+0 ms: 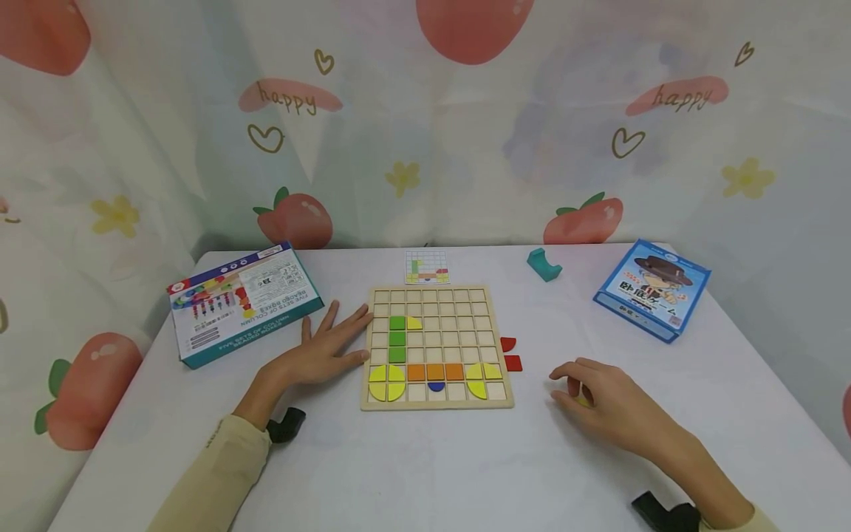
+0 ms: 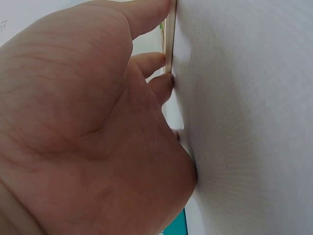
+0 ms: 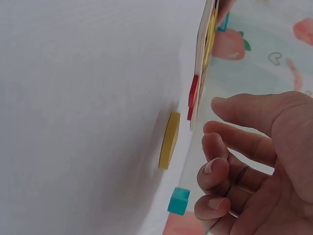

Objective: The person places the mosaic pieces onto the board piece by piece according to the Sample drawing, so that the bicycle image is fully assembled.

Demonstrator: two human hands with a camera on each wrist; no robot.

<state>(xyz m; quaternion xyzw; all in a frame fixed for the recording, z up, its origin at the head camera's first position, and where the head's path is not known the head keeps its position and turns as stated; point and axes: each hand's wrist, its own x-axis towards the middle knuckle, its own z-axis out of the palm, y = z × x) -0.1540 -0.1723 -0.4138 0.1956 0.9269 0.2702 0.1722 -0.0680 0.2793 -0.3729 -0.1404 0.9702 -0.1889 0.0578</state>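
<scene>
A wooden grid board (image 1: 439, 406) lies on the table with green, yellow, orange and blue pieces set in its squares. Against its left edge rest the fingers of my left hand (image 1: 315, 358), spread out on the tabletop. To the right of the board, my right hand (image 1: 612, 403) hovers with loosely bent fingers and nothing between them. Below it a yellow piece (image 3: 170, 141) lies flat on the table, apart from the fingertips in the right wrist view. A rounded red piece (image 1: 508, 344) and a square red piece (image 1: 513, 363) lie by the board's right edge.
Behind the board lies a small pattern card (image 1: 427, 266). A teal curved block (image 1: 544, 264) sits at the back right, near a blue box (image 1: 654, 292). Another game box (image 1: 246, 304) lies at the left, close to my left hand. A printed curtain hangs behind the table.
</scene>
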